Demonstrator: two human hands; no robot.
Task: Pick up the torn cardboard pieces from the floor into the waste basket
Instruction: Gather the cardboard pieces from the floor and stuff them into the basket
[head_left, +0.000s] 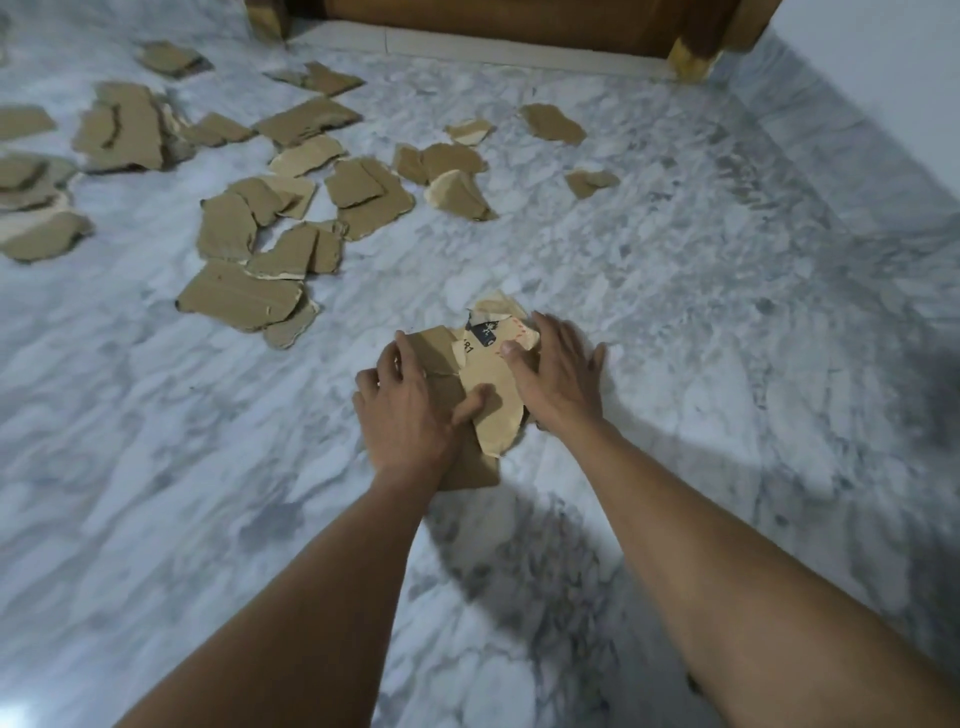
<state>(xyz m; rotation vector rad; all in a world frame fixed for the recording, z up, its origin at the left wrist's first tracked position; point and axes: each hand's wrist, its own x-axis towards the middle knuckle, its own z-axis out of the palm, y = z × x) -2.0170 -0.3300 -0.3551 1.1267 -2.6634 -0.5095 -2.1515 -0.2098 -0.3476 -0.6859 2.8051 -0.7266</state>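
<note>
Floor: I see a grey-veined white marble floor (675, 270) running across the whole view.
Scattered pieces: many torn brown cardboard scraps (239, 296) lie flat on the floor at far left and upper centre, some overlapping, all well apart from my hands.
Left hand: my left hand (410, 410) has its grip closed on the left side of a small stack of torn brown cardboard pieces (493, 395), fingers curled over the far edge and the thumb pressed on top.
Stack: it sits between both hands near the middle of the view; its top piece is paler and carries a black printed mark and dashed red lines. I cannot tell whether the stack is touching the floor or lifted off it.
Right hand: my right hand (558, 374) lies against the stack's right side, fingers spread wide, thumb on the printed piece; the grip is open, pressing rather than clasping.
Far edge: brown wooden furniture (519, 26) stands at top, right of centre.
</note>
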